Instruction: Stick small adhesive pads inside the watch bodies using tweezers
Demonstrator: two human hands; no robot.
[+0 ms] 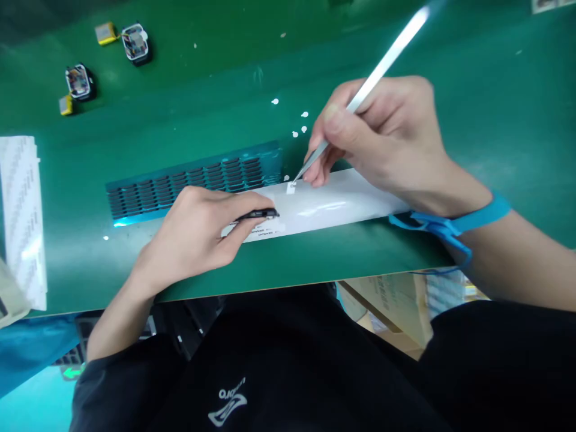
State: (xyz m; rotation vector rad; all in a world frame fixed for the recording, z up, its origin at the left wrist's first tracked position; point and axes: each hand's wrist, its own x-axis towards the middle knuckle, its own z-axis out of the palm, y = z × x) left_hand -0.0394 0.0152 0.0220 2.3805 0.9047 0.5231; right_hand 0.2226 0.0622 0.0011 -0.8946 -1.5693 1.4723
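Observation:
My right hand [373, 129] is closed around a pair of metal tweezers [389, 60]. Their tip touches a small white sticker [291, 187] at the upper edge of a glossy white strip [328, 207]. Between the thumb and fingers of my left hand [198, 228] is a small black part [258, 213], whose kind I cannot make out. That hand rests over the strip's left end, where rows of dark print show. Behind it lies a blue translucent sheet [274, 156] bearing rows of small dark pieces [186, 183].
Several tiny white tabs [305, 114] are scattered on the green mat [225, 264]. Two open black housings [135, 45] with yellow battery packs [105, 33] sit at the back left. White printed sheets [22, 222] lie at the left edge. A blue wrist strap [481, 216] circles my right wrist.

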